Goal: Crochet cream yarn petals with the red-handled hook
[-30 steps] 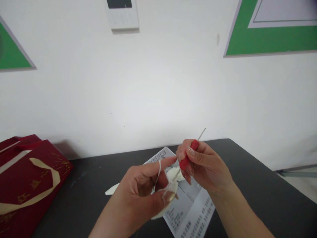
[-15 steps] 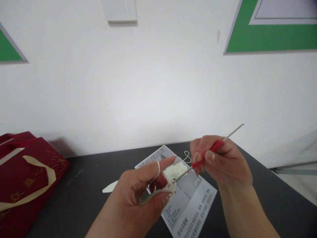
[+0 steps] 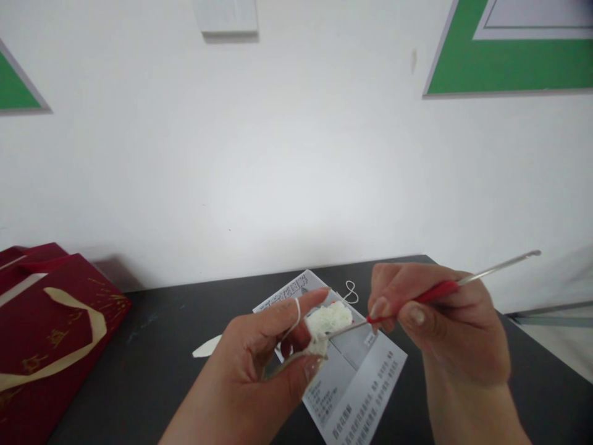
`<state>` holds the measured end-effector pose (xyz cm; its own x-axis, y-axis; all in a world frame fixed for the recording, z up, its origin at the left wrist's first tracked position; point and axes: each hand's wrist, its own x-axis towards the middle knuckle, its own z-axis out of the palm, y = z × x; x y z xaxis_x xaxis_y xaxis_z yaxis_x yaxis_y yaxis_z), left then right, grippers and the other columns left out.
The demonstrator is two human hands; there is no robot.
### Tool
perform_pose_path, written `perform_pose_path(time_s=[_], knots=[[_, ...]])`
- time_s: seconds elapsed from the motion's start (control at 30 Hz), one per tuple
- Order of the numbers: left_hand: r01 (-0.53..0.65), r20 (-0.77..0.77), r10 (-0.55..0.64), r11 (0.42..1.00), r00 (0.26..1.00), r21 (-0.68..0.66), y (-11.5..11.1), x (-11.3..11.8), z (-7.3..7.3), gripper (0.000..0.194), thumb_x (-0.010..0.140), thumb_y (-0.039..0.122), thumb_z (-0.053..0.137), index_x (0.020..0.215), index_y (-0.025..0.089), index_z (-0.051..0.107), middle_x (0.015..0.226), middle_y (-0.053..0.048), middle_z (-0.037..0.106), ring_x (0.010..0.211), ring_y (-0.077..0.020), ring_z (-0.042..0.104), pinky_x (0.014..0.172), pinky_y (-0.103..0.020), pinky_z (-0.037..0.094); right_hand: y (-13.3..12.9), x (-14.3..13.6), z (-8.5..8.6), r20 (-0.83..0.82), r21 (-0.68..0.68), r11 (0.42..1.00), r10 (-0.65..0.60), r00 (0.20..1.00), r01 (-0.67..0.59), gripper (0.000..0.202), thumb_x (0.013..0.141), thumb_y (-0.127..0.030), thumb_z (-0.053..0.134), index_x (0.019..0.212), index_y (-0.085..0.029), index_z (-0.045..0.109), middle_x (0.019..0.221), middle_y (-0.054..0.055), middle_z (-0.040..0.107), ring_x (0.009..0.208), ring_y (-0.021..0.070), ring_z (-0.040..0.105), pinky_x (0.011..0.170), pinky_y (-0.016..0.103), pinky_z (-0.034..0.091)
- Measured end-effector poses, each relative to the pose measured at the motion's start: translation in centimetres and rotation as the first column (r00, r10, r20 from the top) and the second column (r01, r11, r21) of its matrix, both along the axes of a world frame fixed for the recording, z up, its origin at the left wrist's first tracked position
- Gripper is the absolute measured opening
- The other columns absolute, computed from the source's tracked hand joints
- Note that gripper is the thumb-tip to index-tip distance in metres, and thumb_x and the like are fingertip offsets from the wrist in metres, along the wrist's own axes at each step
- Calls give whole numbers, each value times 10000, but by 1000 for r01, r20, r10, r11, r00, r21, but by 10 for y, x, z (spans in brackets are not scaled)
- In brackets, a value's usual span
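Note:
My left hand [image 3: 266,358] pinches a small off-white crocheted piece [image 3: 319,346] between thumb and fingers, and a strand of white yarn [image 3: 298,314] loops over its raised index finger. My right hand [image 3: 440,327] grips the red handle of a double-ended crochet hook [image 3: 435,292]. The hook's left end meets the crocheted piece; its other metal end points up and to the right. Just beyond the piece lies a ball of white yarn [image 3: 338,315], with a loose curl of yarn behind it. Whether a loop sits on the hook tip is too small to tell.
A printed sheet [image 3: 370,383] lies under the hands on the dark table [image 3: 162,346]. To the left stand dark red gift bags [image 3: 69,309] with a cream ribbon. A pale pointed piece [image 3: 206,347] lies beside my left wrist. Behind is a white wall.
My right hand has moved right and slightly down, and the crochet hook now lies at a flatter angle. My left hand has barely moved.

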<state>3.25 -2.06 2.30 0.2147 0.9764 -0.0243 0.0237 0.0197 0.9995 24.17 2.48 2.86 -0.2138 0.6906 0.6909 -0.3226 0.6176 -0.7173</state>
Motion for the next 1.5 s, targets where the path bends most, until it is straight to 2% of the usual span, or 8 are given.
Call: perform_pose_path(time_s=[0.4,0.67,0.83,1.03,1.2,1.37,1.43,1.5], knots=[[78,86,-77,997,993,-3,3,1,-9,505,791,208,709,1292,236,651,979,-70,661,885,-232,574,787,-362,420,11,-1,-7,-32,-104,987,121,992,-124,112,861,-266,704,818,-180,762,633,26,661,548,130,570,454,236,441],[-6,22,6,1000,1000,-17,2,4,4,422,734,207,739,1152,263,749,761,4,589,725,-159,521,685,-292,428,-2,0,-2,31,28,1000,8,999,-9,89,864,-234,701,849,-172,763,680,41,691,581,144,584,486,265,450],[-105,-3,105,994,994,10,-1,8,-1,456,731,258,736,1186,281,730,876,-34,660,923,-244,619,818,-350,463,-13,-3,0,80,122,989,-98,992,88,61,857,-186,700,896,-171,745,719,39,707,598,148,598,494,275,447],[-186,-108,207,966,972,178,1,10,-4,346,780,249,681,1116,302,745,771,5,666,736,-180,638,651,-262,504,-38,-11,13,353,414,875,-408,842,250,92,886,-239,676,824,-175,697,665,33,710,600,148,643,543,254,511],[-200,-189,287,903,939,379,5,6,-8,81,801,213,661,728,222,694,728,-1,667,666,-160,628,635,-236,512,-40,-17,20,343,643,736,-524,779,212,153,939,-216,600,827,-155,685,608,20,708,515,127,618,518,237,535],[-399,32,406,876,913,272,7,14,-5,67,733,221,755,685,200,714,803,-17,700,854,-200,659,856,-286,478,-33,-17,12,360,619,754,-524,772,222,95,915,-176,630,943,-147,716,674,46,729,648,166,670,608,256,569],[-413,138,392,888,910,201,8,18,-5,72,717,228,792,782,204,769,731,4,654,847,-179,652,839,-251,481,-26,-17,6,293,617,765,-441,848,185,130,905,-141,626,995,-130,720,733,61,737,639,160,655,580,265,557],[-423,268,379,897,886,131,10,22,-5,268,693,215,829,957,246,793,678,37,595,743,-127,636,744,-194,500,-17,-16,1,209,619,767,-370,905,171,163,872,-106,651,1017,-99,726,768,80,736,635,156,642,574,277,552]])
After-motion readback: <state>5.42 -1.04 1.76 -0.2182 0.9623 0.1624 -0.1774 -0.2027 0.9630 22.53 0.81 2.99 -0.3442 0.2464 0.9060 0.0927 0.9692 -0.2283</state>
